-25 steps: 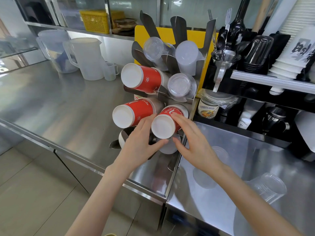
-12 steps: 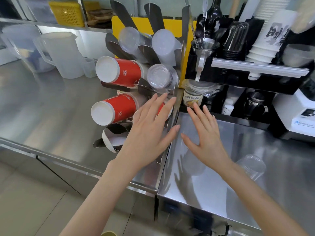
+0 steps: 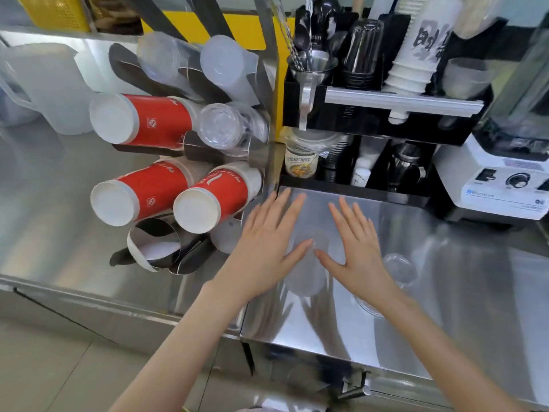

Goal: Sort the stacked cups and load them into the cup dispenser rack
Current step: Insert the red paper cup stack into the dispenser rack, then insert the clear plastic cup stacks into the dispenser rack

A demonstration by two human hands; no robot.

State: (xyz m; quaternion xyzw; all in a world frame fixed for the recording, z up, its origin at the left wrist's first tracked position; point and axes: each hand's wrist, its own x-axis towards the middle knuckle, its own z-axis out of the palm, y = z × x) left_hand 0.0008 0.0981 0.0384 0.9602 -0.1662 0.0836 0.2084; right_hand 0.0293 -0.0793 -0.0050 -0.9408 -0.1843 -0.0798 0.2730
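Scene: a person's two hands hovered over a steel table (image 3: 445,307) just right of the cup dispenser rack (image 3: 267,93).
Left hand (image 3: 267,248): fingers straight and spread, holding nothing, nearest the rack's lower right slot.
Right hand (image 3: 356,248): likewise flat and spread, empty, farther right of the rack.
Rack load: three red paper cup stacks (image 3: 166,191) lay base-out in the rack's middle and lower slots; clear plastic cups (image 3: 225,126) filled the upper and right slots.
Open slot: a steel sleeve (image 3: 154,245) at the rack's bottom left looked nearly vacant.
Still loose: clear plastic cups lying on the table (image 3: 396,270), right of the rack and beside the right hand.
Step in hand: apparently between loads, a red stack seated, both hands free.
Next move: probably gathering the loose clear cups, nesting them and sliding them base-out into a matching slot.
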